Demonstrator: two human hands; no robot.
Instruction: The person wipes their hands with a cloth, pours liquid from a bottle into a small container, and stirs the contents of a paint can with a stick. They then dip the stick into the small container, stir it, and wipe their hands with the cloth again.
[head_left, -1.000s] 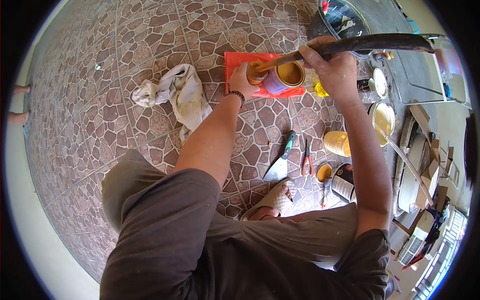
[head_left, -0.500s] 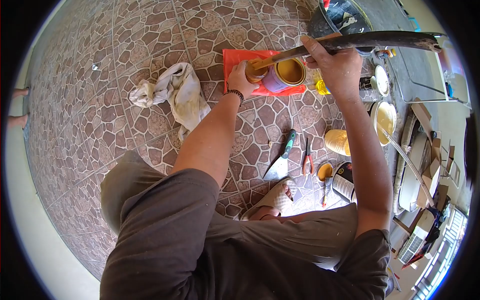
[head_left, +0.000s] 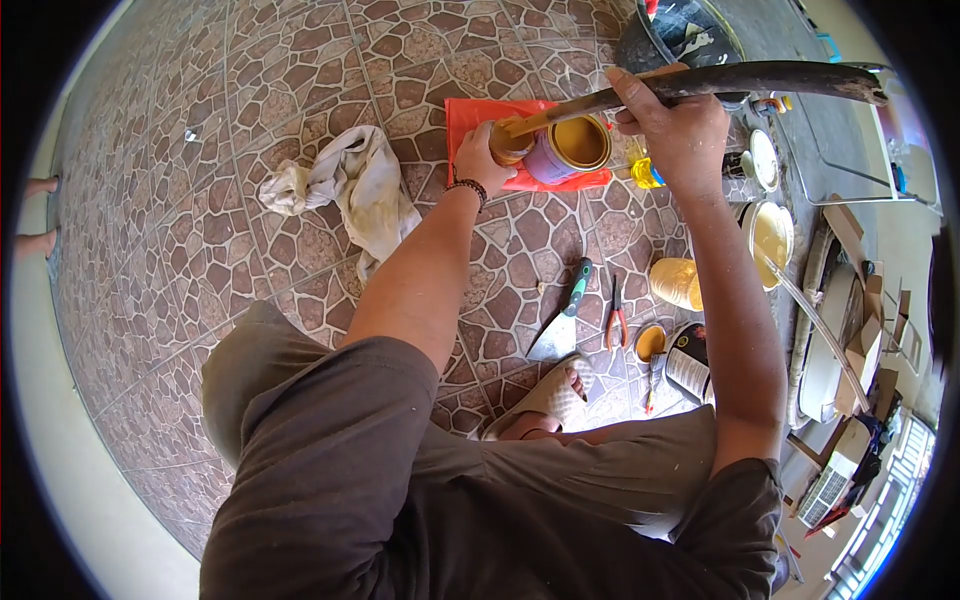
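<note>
My right hand (head_left: 672, 125) grips a long dark wooden stick (head_left: 770, 80), which slants down to the left. Its paint-coated tip lies at a small container of ochre paint (head_left: 511, 148). Around that container's near side my left hand (head_left: 482, 160) is wrapped, steadying it on a red plastic sheet (head_left: 462, 118). Right beside it stands a larger open paint can (head_left: 545, 163) with ochre paint inside and a purplish wall. The exact depth of the stick's tip in the small container cannot be made out.
A crumpled cloth (head_left: 365, 190) lies to the left. Nearer me are a putty knife (head_left: 566, 315), pliers (head_left: 616, 318) and a lid with ochre paint (head_left: 650, 343). A black bucket (head_left: 640, 45) stands at the far right. Another person's feet (head_left: 40, 215) show at the left edge.
My right hand and the stick have shifted very slightly to the right. My left hand stays around the small container.
</note>
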